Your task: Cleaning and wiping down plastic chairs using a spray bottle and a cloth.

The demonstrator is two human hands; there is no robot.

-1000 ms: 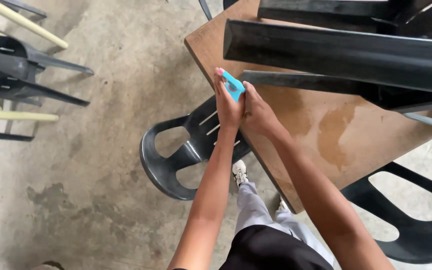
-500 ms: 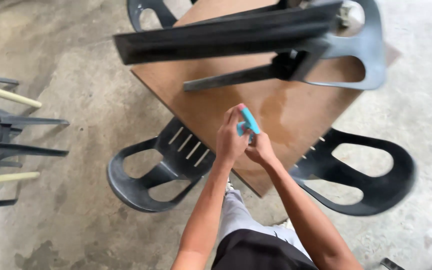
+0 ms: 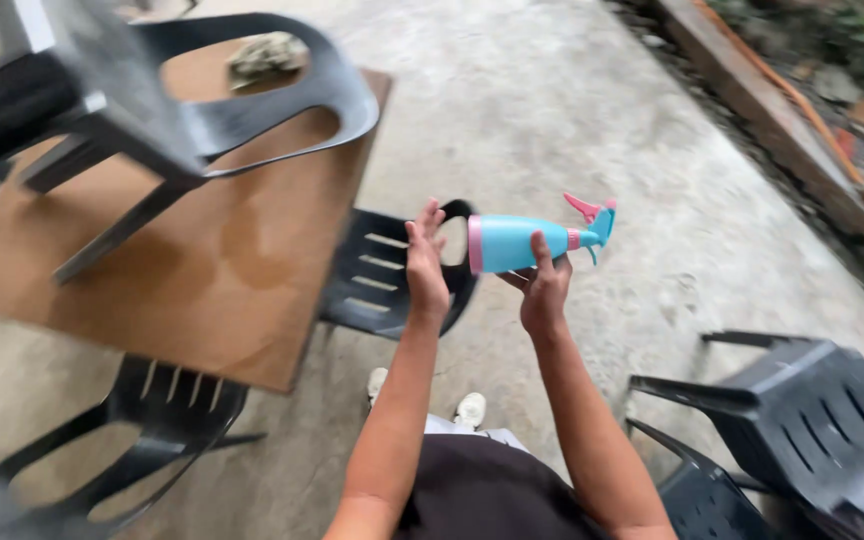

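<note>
**Spray bottle now lies sideways between the hands, away from the worktop**

The view has swung. Half a second ago the camera looked straight down on the brown worktop [image 3: 202, 300] and both hands were pressed together around the small blue object above its near edge. Now the worktop has moved to the left of the frame, and the hands are in the centre, over the concrete floor [image 3: 572, 130].

The blue spray bottle [image 3: 517, 243] with a pink base ring and a pink trigger is now clearly seen. It lies horizontal, the nozzle pointing to the right of the frame. The right hand [image 3: 544, 292] holds it from below, fingers curled under the body and the thumb over the top. The left hand [image 3: 426, 262] is open and flat, fingers straight, its palm at the pink base of the bottle; whether it really touches the base I cannot tell.

My judgement: the bottle is no longer aimed at the worktop, so the work seems to be on the bottle itself, or it is being turned to a new direction.

A black plastic chair [image 3: 202, 110] lies upturned on the worktop at upper left, with a crumpled cloth [image 3: 267, 55] behind it. Other black chairs stand at lower left [image 3: 102, 450], under the hands [image 3: 392, 280] and at lower right [image 3: 802, 420].
</note>
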